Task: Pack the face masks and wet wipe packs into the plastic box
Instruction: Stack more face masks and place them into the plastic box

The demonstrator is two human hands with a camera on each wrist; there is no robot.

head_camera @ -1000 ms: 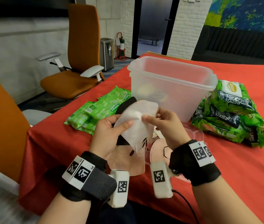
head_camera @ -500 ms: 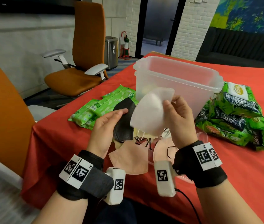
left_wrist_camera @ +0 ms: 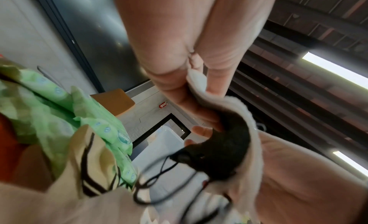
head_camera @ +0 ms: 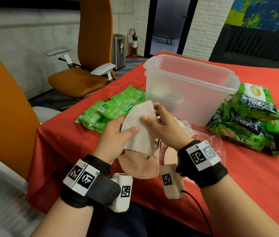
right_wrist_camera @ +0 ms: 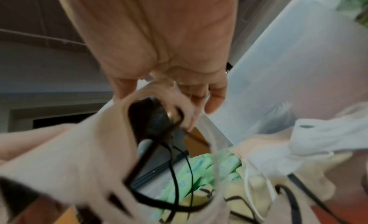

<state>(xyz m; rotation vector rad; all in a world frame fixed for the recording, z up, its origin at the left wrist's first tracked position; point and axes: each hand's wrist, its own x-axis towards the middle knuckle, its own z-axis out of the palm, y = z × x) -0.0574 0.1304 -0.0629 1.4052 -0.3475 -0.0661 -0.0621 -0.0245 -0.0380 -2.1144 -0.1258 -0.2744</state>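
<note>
Red tablecloth (head_camera: 238, 168), orange office chair (head_camera: 84, 65), white brick wall (head_camera: 202, 28), doorway (head_camera: 167, 23)

box (head_camera: 190, 93) mouth open | wipe packs (head_camera: 248, 120) flank right | packs (head_camera: 111, 110) left

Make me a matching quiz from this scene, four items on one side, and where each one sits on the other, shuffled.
Items:
1. pale pink mask
2. plastic box
3. light green wipe packs
4. dark green wipe packs

Places:
A. on the cloth, left of the box
B. held in both hands
C. on the cloth, right of the box
D. standing open behind the hands

Pairs: 1-B, 2-D, 3-A, 4-C
</note>
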